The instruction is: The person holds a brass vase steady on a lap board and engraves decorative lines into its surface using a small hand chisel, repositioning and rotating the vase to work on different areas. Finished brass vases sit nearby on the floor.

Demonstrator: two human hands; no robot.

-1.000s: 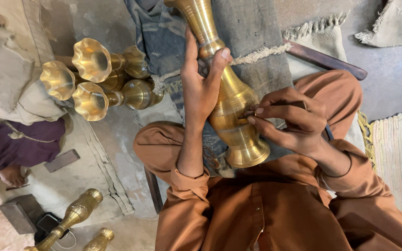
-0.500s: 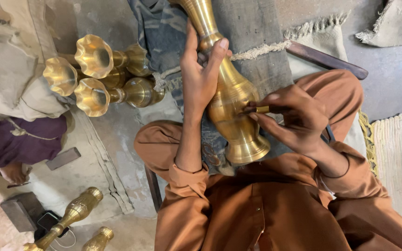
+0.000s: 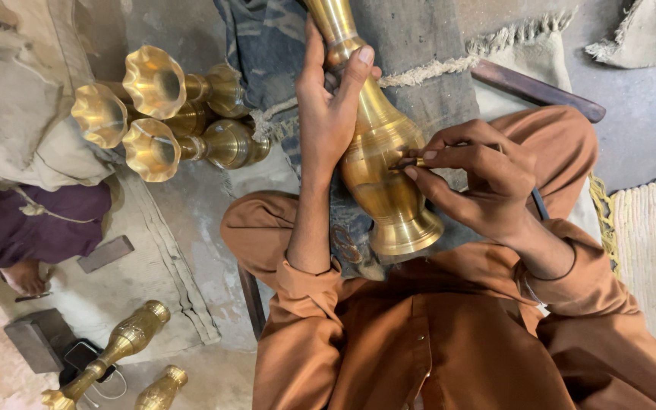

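Little has shifted since the earlier frames: left hand (image 3: 328,114) keeps its grip on the neck of the brass vase (image 3: 377,163), thumb still hooked over the far side; right hand (image 3: 476,178) stays on the belly with only a slight slide of the fingers. Right hand is pinched shut on a small metal tool (image 3: 410,162), tip touching the vase body. Left hand is wrapped partway round the neck, fingers extended along it. Vase lies tilted across the lap, foot near the person's chest, neck pointing far, resting over a grey-blue cloth (image 3: 275,45). Far left on the floor: three fluted brass vases (image 3: 165,114) lying clustered, touching. Near left: two more brass pieces (image 3: 119,349) on the floor beside a dark block (image 3: 36,338). Another person's purple-clad leg (image 3: 36,228) at the left edge.
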